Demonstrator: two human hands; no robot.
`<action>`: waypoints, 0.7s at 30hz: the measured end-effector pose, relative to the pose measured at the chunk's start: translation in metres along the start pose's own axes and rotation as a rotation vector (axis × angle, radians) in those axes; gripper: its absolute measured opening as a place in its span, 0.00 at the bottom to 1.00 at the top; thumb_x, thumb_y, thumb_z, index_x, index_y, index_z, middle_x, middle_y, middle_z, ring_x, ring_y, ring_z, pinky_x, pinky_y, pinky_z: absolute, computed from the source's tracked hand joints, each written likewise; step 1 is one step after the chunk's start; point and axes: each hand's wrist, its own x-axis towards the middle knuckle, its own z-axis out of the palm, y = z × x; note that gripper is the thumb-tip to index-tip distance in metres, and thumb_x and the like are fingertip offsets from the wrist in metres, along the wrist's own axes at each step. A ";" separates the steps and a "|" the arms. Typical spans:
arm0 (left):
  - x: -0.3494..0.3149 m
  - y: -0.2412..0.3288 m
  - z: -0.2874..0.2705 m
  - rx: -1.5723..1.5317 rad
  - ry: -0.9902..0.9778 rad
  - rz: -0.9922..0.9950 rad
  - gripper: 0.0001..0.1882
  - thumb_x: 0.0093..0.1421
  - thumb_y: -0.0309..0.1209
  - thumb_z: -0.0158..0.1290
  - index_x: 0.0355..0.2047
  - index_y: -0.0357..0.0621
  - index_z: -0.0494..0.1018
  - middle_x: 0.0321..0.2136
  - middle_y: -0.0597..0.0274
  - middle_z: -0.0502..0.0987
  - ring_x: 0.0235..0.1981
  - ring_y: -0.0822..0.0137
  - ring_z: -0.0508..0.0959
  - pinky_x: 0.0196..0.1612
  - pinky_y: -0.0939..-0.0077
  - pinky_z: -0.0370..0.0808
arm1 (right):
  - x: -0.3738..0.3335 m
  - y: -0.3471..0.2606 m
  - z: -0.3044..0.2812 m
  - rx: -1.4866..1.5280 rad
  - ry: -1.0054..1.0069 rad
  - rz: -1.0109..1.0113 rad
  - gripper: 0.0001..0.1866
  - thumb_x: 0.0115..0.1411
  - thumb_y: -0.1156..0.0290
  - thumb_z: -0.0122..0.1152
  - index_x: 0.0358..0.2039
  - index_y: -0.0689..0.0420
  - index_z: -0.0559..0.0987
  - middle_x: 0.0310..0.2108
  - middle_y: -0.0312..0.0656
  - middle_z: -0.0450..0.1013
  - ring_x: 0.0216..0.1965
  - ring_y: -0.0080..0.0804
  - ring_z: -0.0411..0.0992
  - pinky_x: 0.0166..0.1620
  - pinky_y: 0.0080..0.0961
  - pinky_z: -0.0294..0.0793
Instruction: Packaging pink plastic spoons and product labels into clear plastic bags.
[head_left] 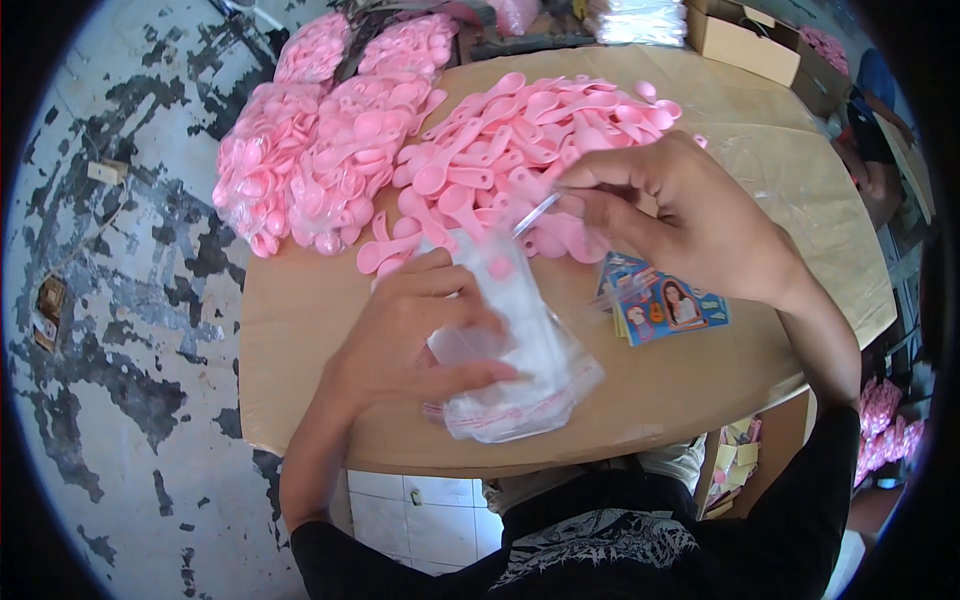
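Note:
My right hand (pixel 685 215) is raised over the table, its thumb and index finger pinched on a thin shiny strip (pixel 537 214) that slants down to the left. Whether the strip is part of a clear bag, I cannot make out. My left hand (pixel 410 335) is spread over a stack of clear plastic bags (pixel 535 350), thumb and fingers apart and blurred by motion. Just beyond the bags lies a large loose heap of pink plastic spoons (pixel 530 130). Below my right hand sits a small stack of colourful printed cards (pixel 680 308), with clear plastic at its left edge.
Clear bags packed with pink spoons (pixel 340 150) stand along the table's (pixel 640 400) far left edge. An open cardboard box (pixel 745 45) and a pile of white plastic packets (pixel 635 22) are at the back. Below the right edge, a box (pixel 740 455) holds small items. Another person's limbs (pixel 870 140) show at far right.

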 end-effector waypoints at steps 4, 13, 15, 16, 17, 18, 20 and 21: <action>0.033 0.040 0.036 -0.946 0.204 -0.429 0.25 0.68 0.45 0.50 0.53 0.34 0.72 0.48 0.50 0.76 0.43 0.61 0.78 0.53 0.74 0.70 | -0.014 0.010 0.007 0.116 0.021 -0.263 0.08 0.64 0.78 0.55 0.43 0.64 0.78 0.25 0.40 0.76 0.27 0.18 0.74 0.32 0.18 0.73; 0.067 0.025 0.040 -1.210 0.494 -0.608 0.29 0.72 0.46 0.40 0.65 0.37 0.57 0.51 0.46 0.75 0.48 0.58 0.80 0.53 0.62 0.76 | -0.032 0.049 -0.050 -0.417 -0.378 -0.178 0.25 0.51 0.54 0.71 0.43 0.58 0.79 0.36 0.47 0.78 0.39 0.44 0.77 0.41 0.37 0.74; 0.065 0.019 0.042 -1.222 0.507 -0.623 0.29 0.72 0.46 0.40 0.65 0.38 0.57 0.51 0.45 0.76 0.46 0.58 0.80 0.51 0.63 0.77 | -0.031 0.060 -0.049 -0.420 -0.462 -0.041 0.24 0.51 0.56 0.73 0.42 0.59 0.80 0.35 0.43 0.78 0.37 0.38 0.77 0.40 0.32 0.74; 0.062 0.016 0.041 -1.224 0.531 -0.645 0.29 0.72 0.46 0.40 0.64 0.39 0.58 0.51 0.45 0.76 0.45 0.58 0.81 0.50 0.64 0.78 | -0.027 0.061 -0.050 -0.417 -0.467 -0.032 0.24 0.51 0.56 0.73 0.42 0.59 0.80 0.35 0.43 0.78 0.37 0.38 0.77 0.40 0.32 0.74; 0.060 0.015 0.041 -1.234 0.527 -0.649 0.29 0.72 0.46 0.40 0.64 0.39 0.58 0.51 0.45 0.76 0.45 0.58 0.81 0.50 0.64 0.78 | -0.020 0.062 -0.051 -0.359 -0.441 0.001 0.21 0.51 0.59 0.74 0.39 0.59 0.80 0.32 0.42 0.78 0.34 0.35 0.77 0.37 0.30 0.74; 0.057 0.014 0.039 -1.262 0.549 -0.663 0.27 0.72 0.46 0.40 0.62 0.38 0.60 0.49 0.46 0.77 0.45 0.57 0.81 0.49 0.65 0.79 | -0.017 0.062 -0.052 -0.301 -0.414 0.035 0.18 0.51 0.62 0.74 0.35 0.60 0.81 0.29 0.41 0.78 0.31 0.31 0.77 0.34 0.28 0.74; 0.050 0.004 0.038 -1.308 0.574 -0.612 0.26 0.73 0.46 0.39 0.58 0.37 0.64 0.47 0.47 0.77 0.45 0.56 0.81 0.49 0.66 0.79 | -0.011 0.067 -0.050 -0.174 -0.401 0.064 0.14 0.52 0.66 0.74 0.34 0.61 0.81 0.25 0.39 0.78 0.27 0.26 0.75 0.31 0.25 0.72; 0.050 0.002 0.040 -1.313 0.580 -0.611 0.26 0.73 0.46 0.39 0.58 0.37 0.64 0.47 0.47 0.77 0.45 0.56 0.81 0.49 0.66 0.79 | -0.009 0.070 -0.049 -0.045 -0.379 0.090 0.11 0.53 0.69 0.73 0.33 0.62 0.82 0.22 0.37 0.77 0.23 0.20 0.73 0.28 0.22 0.71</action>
